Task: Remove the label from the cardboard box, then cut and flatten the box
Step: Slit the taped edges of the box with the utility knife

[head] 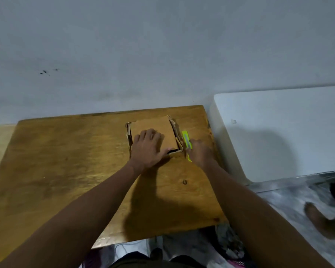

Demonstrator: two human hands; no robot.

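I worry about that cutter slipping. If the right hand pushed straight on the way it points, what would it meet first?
Probably nothing solid soon: the right hand drives the green cutter along the cardboard box side, toward the table far edge and wall. Depth is unclear.

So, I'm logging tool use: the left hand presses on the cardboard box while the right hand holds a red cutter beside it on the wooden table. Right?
Not quite: the cutter is yellow-green, not red. The head view shows the left hand pressing on the cardboard box while the right hand holds the cutter beside it on the wooden table.
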